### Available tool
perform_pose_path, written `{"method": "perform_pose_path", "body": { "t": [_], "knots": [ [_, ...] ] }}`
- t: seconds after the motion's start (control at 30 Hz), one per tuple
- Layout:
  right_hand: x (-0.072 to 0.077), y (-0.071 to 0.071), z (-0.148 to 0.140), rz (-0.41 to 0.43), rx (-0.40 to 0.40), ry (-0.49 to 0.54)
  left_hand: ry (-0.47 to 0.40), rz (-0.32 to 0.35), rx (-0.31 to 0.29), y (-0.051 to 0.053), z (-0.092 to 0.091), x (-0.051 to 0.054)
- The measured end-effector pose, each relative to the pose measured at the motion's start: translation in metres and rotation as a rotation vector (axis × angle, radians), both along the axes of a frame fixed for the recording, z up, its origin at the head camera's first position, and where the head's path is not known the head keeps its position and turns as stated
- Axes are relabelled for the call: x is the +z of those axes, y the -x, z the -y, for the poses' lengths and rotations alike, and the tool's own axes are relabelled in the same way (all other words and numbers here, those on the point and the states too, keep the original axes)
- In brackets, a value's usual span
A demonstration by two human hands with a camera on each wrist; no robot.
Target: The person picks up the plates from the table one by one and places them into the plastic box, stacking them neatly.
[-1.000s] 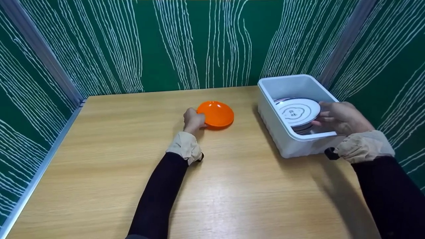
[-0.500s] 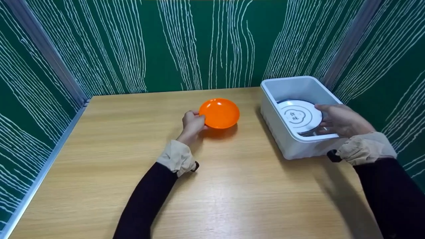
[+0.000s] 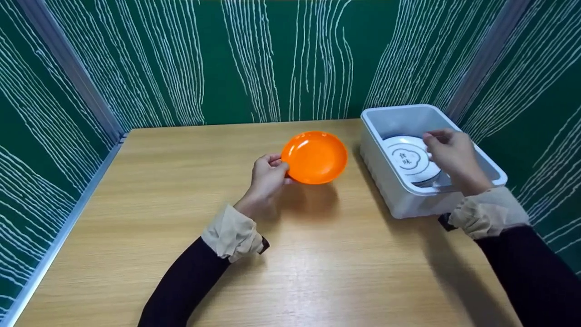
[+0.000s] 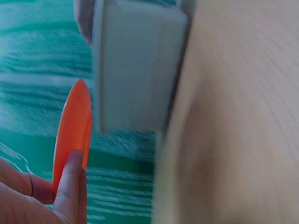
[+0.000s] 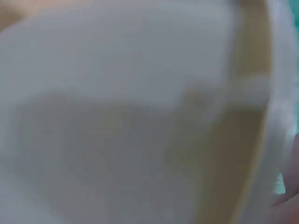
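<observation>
My left hand [image 3: 268, 178] pinches the left edge of a round, shallow orange plate [image 3: 315, 159], thumb on top and fingers beneath. The orange plate [image 4: 74, 128] is off the table, with its shadow below it. On the right stands a white plastic bin [image 3: 386, 170]. Inside it lies a white plate [image 3: 411, 158] with dark lines and two characters on its face, on top of at least one other plate. My right hand [image 3: 454, 154] hovers over the bin beside the white plate, fingers loosely bent, with nothing seen in them. Close, blurred bin wall [image 5: 140, 56] fills the right wrist view.
The wooden table [image 3: 159, 204] spans the space in front of me. Green walls [image 3: 236, 59] with white wavy lines and grey corner posts enclose it at the back and sides. The bin stands near the back right corner.
My left hand has lifted the orange plate off the table and brought it right and nearer. My right hand has let go of the white plate and risen above it.
</observation>
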State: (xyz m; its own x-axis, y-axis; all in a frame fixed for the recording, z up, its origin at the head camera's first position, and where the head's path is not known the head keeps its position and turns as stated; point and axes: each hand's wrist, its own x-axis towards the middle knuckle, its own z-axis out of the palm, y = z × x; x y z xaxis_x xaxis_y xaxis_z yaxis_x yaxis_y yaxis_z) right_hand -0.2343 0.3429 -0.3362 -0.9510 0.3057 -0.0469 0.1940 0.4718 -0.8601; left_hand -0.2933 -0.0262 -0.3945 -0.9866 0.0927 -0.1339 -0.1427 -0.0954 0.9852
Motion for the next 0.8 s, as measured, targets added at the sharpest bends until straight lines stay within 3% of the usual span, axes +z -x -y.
{"method": "perform_pose_path", "body": {
  "t": [0.1,0.2,0.27,0.4,0.53,0.8],
  "knots": [
    [0.008,-0.01,0.026,-0.113,0.053,-0.03,-0.019,-0.028,-0.035,-0.016,-0.004,0.015],
    [0.016,-0.021,0.05,-0.168,0.151,-0.027,-0.084,-0.064,-0.063,-0.031,-0.01,0.027],
    [0.02,-0.027,0.064,-0.157,0.22,0.01,-0.121,-0.091,-0.078,-0.04,-0.015,0.033],
    [0.024,-0.034,0.084,-0.051,0.318,0.204,-0.151,-0.138,-0.108,-0.052,-0.021,0.039],
    [0.024,-0.037,0.089,0.012,0.334,0.347,-0.154,-0.18,-0.136,-0.058,-0.024,0.04],
    [0.022,-0.036,0.079,0.042,0.269,0.484,-0.195,-0.179,-0.18,-0.06,-0.023,0.034]
  ]
}}
